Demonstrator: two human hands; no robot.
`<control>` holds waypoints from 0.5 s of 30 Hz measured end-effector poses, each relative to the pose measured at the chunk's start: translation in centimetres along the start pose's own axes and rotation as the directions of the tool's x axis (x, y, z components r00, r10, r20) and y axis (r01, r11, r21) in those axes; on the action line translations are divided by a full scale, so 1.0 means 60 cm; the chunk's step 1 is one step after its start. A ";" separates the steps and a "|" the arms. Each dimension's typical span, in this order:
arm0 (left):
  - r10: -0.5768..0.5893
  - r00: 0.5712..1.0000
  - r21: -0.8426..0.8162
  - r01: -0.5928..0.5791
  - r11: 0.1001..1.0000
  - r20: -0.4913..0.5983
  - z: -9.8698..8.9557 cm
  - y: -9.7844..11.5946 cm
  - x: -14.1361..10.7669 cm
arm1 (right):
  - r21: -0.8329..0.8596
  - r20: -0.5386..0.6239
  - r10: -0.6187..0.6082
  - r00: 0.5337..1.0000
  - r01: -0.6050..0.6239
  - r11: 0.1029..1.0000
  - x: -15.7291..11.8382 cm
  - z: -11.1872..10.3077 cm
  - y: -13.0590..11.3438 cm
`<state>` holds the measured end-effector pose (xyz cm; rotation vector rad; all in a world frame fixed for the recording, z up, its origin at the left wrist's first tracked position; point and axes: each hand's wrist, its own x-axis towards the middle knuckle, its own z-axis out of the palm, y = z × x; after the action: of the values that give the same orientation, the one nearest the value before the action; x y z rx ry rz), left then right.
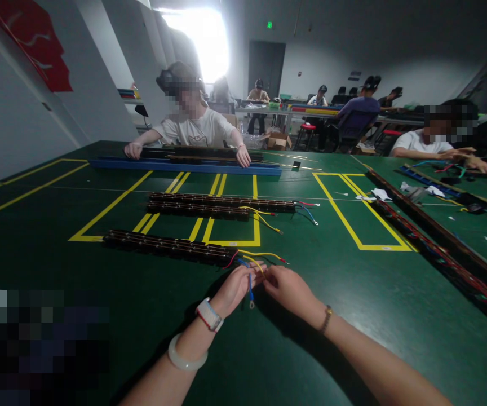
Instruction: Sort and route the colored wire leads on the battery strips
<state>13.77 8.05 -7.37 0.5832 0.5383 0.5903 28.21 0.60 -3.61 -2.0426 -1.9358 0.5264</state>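
A long black strip module [163, 247] with copper-coloured lines lies on the green table, its wires leaving the right end. My left hand [234, 288] is at those wires, palm partly up, with the blue wire [251, 285] between thumb and fingers. The ring terminal [251, 304] of that wire hangs below the fingers. Thumb and fingertips of my right hand [291, 291] pinch the yellow wire [255, 261] beside my left fingertips; its end is hidden. Another yellow wire [264, 254] with a red-sleeved terminal lies above my hands. A short red wire [230, 261] curves at the module's end.
Two similar modules [222, 204] with wires lie beyond, across yellow tape outlines [235, 243]. A co-worker [201, 121] opposite has hands on a blue channel [184, 166]. Long wired strips [438, 242] and white scraps [381, 194] lie right, near another person [429, 141].
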 end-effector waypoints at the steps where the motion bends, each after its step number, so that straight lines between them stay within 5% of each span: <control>1: 0.006 1.000 -0.013 -0.006 1.000 -0.006 0.000 -0.002 0.000 | 0.006 -0.031 0.029 0.999 -0.029 1.000 0.005 -0.013 0.002; 4: 0.037 0.996 0.013 -0.036 0.999 -0.082 0.001 -0.009 0.001 | 0.026 -0.181 0.024 0.983 -0.020 0.999 0.022 -0.055 -0.004; 8: 0.121 0.985 0.095 -0.109 0.989 -0.125 0.004 -0.015 0.000 | 0.106 -0.318 -0.099 0.943 0.139 0.985 0.061 -0.080 -0.047; 11: 0.162 0.981 0.117 -0.150 0.982 -0.107 0.000 -0.015 0.000 | 0.147 -0.348 -0.265 0.899 0.331 0.932 0.109 -0.070 -0.094; 15: 0.181 0.978 0.154 -0.164 0.974 -0.103 -0.007 -0.014 0.000 | -0.039 -0.301 -0.512 0.805 0.526 0.850 0.178 -0.033 -0.144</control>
<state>13.80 7.61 -8.16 0.7413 0.6482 0.7584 21.72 11.92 1.19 -1.3605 -2.1337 0.1144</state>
